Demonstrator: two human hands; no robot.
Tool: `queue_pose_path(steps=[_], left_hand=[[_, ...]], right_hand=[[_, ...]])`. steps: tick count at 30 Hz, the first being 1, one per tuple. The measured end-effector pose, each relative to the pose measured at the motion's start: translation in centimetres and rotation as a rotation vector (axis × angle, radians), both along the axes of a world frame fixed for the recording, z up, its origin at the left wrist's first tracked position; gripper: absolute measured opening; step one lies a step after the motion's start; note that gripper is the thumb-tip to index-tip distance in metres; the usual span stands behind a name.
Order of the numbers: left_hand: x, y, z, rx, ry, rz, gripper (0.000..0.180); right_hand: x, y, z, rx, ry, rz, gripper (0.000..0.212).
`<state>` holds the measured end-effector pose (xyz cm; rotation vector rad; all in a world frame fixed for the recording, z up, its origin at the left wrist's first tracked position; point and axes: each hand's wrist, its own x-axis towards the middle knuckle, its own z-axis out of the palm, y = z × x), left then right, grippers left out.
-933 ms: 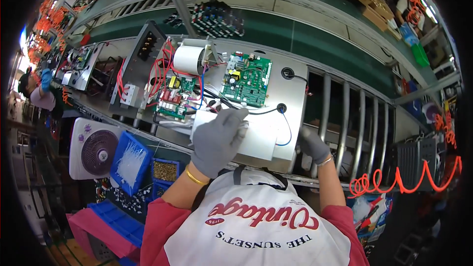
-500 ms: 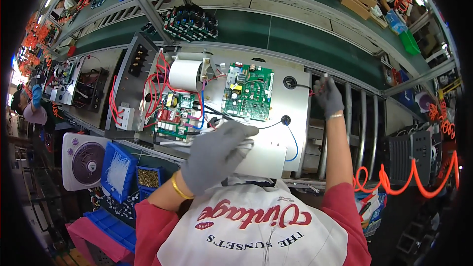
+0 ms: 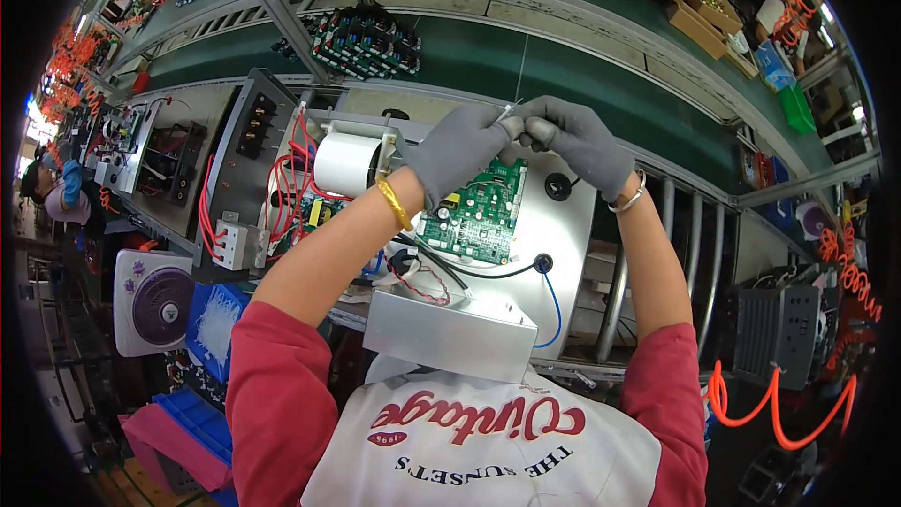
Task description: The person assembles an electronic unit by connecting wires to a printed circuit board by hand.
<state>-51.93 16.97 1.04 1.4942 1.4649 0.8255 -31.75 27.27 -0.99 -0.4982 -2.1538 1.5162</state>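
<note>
My left hand (image 3: 460,152) and my right hand (image 3: 574,139), both in grey gloves, meet fingertip to fingertip above the far edge of a green circuit board (image 3: 477,225). A small, thin white piece (image 3: 508,114) sticks out from the closed fingers of my left hand; its kind is too small to tell. My right hand's fingers are closed too, and what they pinch is hidden. Just below the right hand lies a black grommet (image 3: 557,187) in the metal panel (image 3: 563,253). A second grommet (image 3: 542,264) passes a black cable and a blue wire (image 3: 559,314).
A white cylinder (image 3: 345,164) and red wires (image 3: 279,190) stand left of the board. A bent metal plate (image 3: 450,329) leans at the near edge, against my shirt. Rollers (image 3: 694,225) run to the right; stacked circuit boards (image 3: 366,45) lie on the far green shelf.
Both hands have come together over the board's far edge: the left moved up from the near wires, the right moved left from the rollers. The near metal plate now stands tilted up.
</note>
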Motion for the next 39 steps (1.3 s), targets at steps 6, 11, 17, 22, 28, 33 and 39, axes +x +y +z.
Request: queue_pose_path(steps=[6, 11, 17, 22, 28, 33, 39], left_hand=[[-0.8, 0.2, -1.4, 0.061, 0.037, 0.054, 0.038], [-1.6, -2.0, -0.8, 0.326, 0.142, 0.153, 0.036], [-3.0, -6.7, 4.1, 0.235, -0.106, 0.152, 0.037], [-4.6, -9.9, 3.7, 0.214, -0.163, 0.173, 0.033], [-4.8, -11.2, 3.4, 0.168, -0.171, 0.209, 0.034], [-3.3, -10.4, 3.4, 0.157, -0.184, 0.194, 0.036], [-2.4, -9.0, 3.3, 0.122, -0.247, 0.181, 0.037]], right_hand=[[-1.0, -1.6, 0.6, 0.224, -0.160, -0.209, 0.028], [-1.9, -1.6, 0.7, 0.758, -0.467, -0.242, 0.013], [-2.8, -2.5, 0.4, 1.049, -0.643, -0.230, 0.011], [-3.3, -2.3, 1.5, 1.049, -0.763, -0.169, 0.011], [-3.7, -1.7, 2.1, 1.035, -0.762, -0.072, 0.009], [-5.1, -1.3, 3.3, 0.983, -0.850, 0.004, 0.009], [-6.7, 0.7, 3.6, 0.886, -0.906, 0.148, 0.010]])
